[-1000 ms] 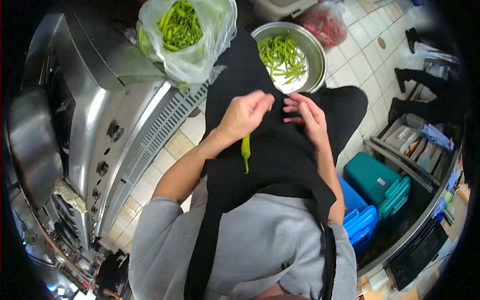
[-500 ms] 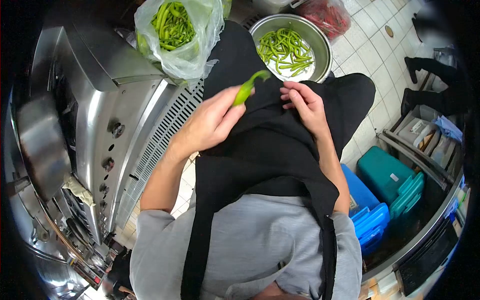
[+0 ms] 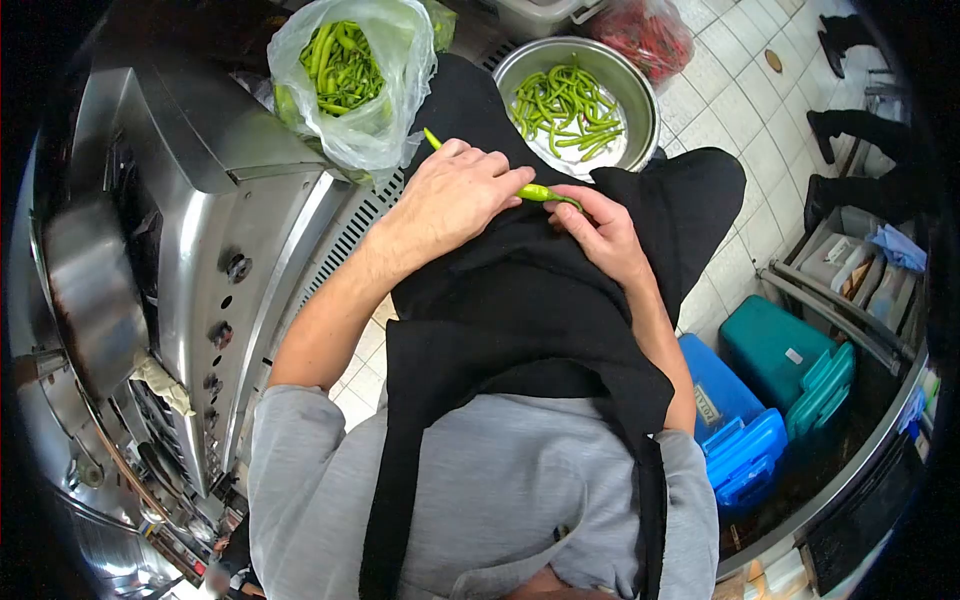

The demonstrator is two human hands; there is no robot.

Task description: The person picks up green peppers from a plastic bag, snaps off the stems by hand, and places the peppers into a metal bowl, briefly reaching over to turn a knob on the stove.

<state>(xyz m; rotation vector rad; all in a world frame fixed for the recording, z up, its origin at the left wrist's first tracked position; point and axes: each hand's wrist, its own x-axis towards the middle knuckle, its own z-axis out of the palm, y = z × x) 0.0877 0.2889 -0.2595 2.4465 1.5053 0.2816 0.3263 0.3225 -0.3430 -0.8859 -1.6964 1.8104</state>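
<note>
A long green chili pepper (image 3: pixel 535 192) lies across the space between my hands, above the black apron. My left hand (image 3: pixel 455 195) is wrapped round its body, with the pointed tip showing past the knuckles. At the other end, the thumb and fingers of my right hand (image 3: pixel 600 230) pinch the stem. Beyond the left hand, a clear plastic bag (image 3: pixel 400 65) stands open, filled with green chili peppers (image 3: pixel 345 65). A round metal pot (image 3: pixel 650 120) past my right hand contains more green chili peppers (image 3: pixel 565 100) on its bottom.
A bag of red items (image 3: pixel 645 40) sits behind the pot on the tiled floor (image 3: pixel 725 90). Steel cooking equipment (image 3: pixel 200 250) runs along the left. To the right are blue (image 3: pixel 720 385) and green bins (image 3: pixel 770 335). Another person's dark-clothed legs (image 3: pixel 865 135) show at far right.
My left hand has moved right with the chili pepper, which has turned from upright to nearly level. My right hand has closed on its stem.
</note>
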